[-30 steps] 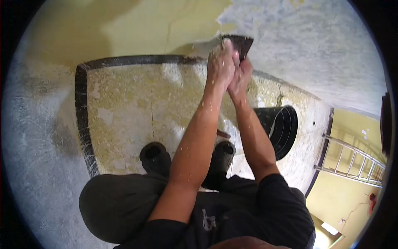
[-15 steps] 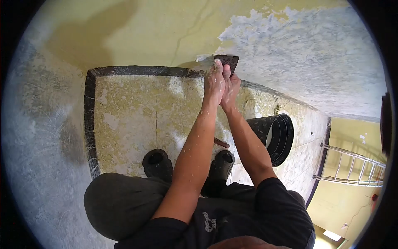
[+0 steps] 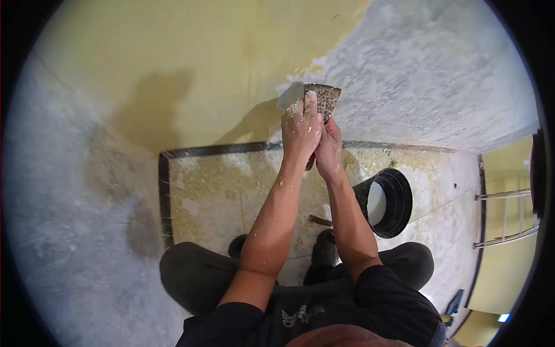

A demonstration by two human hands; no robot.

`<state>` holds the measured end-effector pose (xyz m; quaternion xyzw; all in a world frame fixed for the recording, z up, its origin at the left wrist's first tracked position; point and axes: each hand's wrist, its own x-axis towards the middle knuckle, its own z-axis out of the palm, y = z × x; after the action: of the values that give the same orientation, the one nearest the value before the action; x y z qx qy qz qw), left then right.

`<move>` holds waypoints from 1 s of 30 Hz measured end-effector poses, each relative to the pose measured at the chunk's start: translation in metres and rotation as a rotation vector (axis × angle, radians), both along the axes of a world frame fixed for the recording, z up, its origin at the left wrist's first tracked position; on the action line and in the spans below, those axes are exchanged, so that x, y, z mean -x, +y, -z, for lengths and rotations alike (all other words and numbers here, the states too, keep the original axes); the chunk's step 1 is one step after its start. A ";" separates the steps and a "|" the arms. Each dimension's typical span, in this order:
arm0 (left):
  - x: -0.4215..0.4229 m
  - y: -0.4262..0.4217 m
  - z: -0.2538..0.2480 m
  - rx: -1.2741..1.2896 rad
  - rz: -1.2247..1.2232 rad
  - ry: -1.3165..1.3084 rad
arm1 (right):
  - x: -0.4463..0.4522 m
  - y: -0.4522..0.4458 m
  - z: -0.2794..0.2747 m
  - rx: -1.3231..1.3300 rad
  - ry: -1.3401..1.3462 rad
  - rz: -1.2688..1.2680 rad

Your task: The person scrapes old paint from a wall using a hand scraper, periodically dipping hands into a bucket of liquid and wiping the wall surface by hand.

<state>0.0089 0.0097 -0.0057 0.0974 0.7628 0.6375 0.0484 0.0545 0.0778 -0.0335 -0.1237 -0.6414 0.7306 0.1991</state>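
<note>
Head view: beyond the black shirt (image 3: 341, 303), the left hand (image 3: 300, 132) and right hand (image 3: 329, 151) press together, their grip clamped on a scraper (image 3: 328, 103), a left finger lying along its speckled blade. It is held up at the wall (image 3: 404, 87), where yellow paint meets grey. Past the right forearm (image 3: 351, 214) sits a black bucket (image 3: 399, 199); farther off, a ladder (image 3: 504, 195).

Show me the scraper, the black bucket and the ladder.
Scraper (image 3: 326, 100): head view, on its speckled blade.
Black bucket (image 3: 399, 202): head view, on its inner wall.
Ladder (image 3: 503, 195): head view, on one rail.
</note>
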 end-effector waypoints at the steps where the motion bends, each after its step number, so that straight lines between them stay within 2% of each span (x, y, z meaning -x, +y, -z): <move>1: 0.004 -0.001 -0.018 0.124 0.051 0.070 | 0.000 0.000 -0.015 0.110 0.020 -0.098; 2: 0.012 0.004 -0.023 0.257 0.058 0.211 | 0.002 0.000 -0.027 0.125 0.095 -0.115; 3: 0.012 0.006 -0.031 0.281 0.051 0.237 | 0.003 0.003 -0.037 0.146 0.124 -0.121; 5: 0.009 0.012 -0.049 0.183 -0.059 0.313 | 0.005 0.013 -0.052 0.132 0.038 -0.089; 6: 0.010 0.017 -0.059 0.063 -0.029 0.104 | 0.010 0.004 -0.059 0.151 0.235 -0.016; 7: 0.008 0.017 -0.056 0.088 -0.031 0.115 | 0.012 0.005 -0.052 0.177 0.246 -0.017; 9: 0.008 0.017 -0.042 0.023 -0.098 0.156 | 0.023 0.009 -0.023 0.064 0.149 0.018; 11: 0.008 0.013 -0.025 0.017 -0.045 0.101 | 0.026 -0.001 -0.005 0.023 0.212 0.056; 13: 0.005 0.018 -0.020 -0.031 -0.124 -0.059 | 0.023 -0.006 0.003 -0.067 0.234 0.140; 15: 0.004 0.023 -0.005 0.062 -0.087 -0.077 | 0.018 0.002 0.010 -0.054 0.221 0.143; 17: 0.013 0.034 0.019 -0.057 -0.109 -0.146 | 0.016 0.010 0.016 -0.136 0.131 0.152; 21: 0.017 0.044 0.008 -0.092 -0.130 -0.180 | 0.016 0.023 -0.008 -0.179 -0.001 0.138; 23: 0.028 0.044 0.007 -0.312 -0.105 -0.270 | 0.026 0.029 -0.013 -0.426 0.025 0.175; 24: 0.023 0.042 -0.015 -0.292 -0.109 -0.294 | 0.030 0.029 -0.018 -0.419 0.018 0.177; 27: 0.028 0.036 -0.001 -0.159 -0.114 -0.220 | 0.028 0.022 -0.018 -0.320 0.032 0.178; 28: 0.026 0.032 -0.002 -0.009 -0.110 -0.267 | 0.028 0.017 -0.007 -0.348 0.059 0.213; 30: 0.019 0.031 0.004 -0.036 -0.106 -0.280 | 0.024 0.014 -0.001 -0.385 0.093 0.246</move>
<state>-0.0104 0.0407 -0.0101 -0.0319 0.7411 0.6601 0.1187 0.0308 0.0921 -0.0324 -0.1270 -0.7391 0.5700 0.3357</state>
